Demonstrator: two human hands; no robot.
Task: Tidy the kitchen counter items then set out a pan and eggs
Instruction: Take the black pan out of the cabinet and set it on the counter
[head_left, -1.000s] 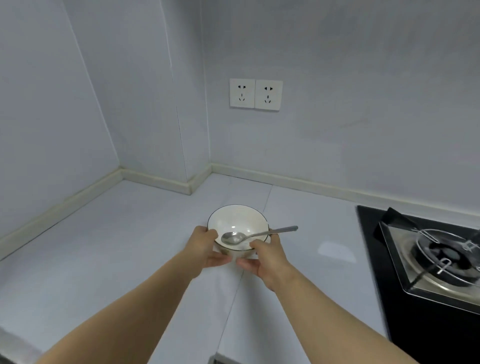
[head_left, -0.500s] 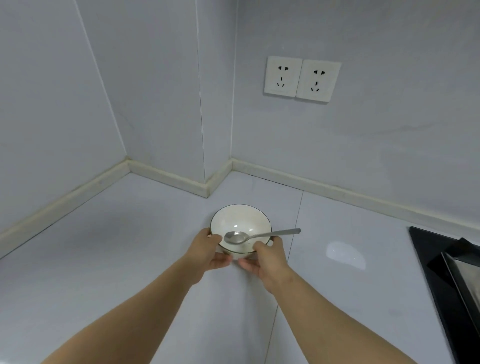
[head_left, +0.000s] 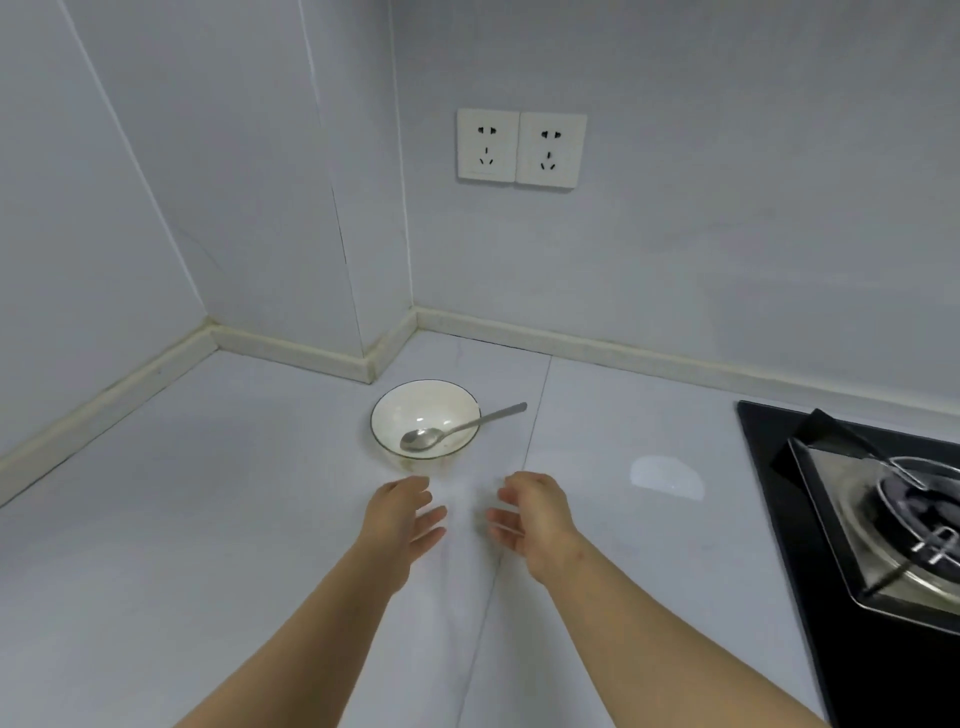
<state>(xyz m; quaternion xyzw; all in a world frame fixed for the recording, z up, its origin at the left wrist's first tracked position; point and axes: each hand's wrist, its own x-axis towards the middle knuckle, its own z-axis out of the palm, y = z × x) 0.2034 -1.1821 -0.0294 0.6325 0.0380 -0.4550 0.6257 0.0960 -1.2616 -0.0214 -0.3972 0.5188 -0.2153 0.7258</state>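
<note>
A white bowl (head_left: 431, 405) with a thin dark rim stands on the pale counter (head_left: 208, 519) close to the wall corner. A metal spoon (head_left: 457, 428) lies in it, its handle sticking out over the right rim. My left hand (head_left: 402, 514) and my right hand (head_left: 532, 512) hover just in front of the bowl, a small gap away from it. Both hands have relaxed fingers, palms facing each other, and hold nothing.
A black hob with a steel gas burner (head_left: 893, 525) fills the right edge of the counter. Two wall sockets (head_left: 521, 148) sit above the bowl. A raised skirting (head_left: 571, 343) runs along the walls behind it.
Both hands held the bowl by its sides; now they have let go and drawn back towards me. The bowl stands near the corner.
</note>
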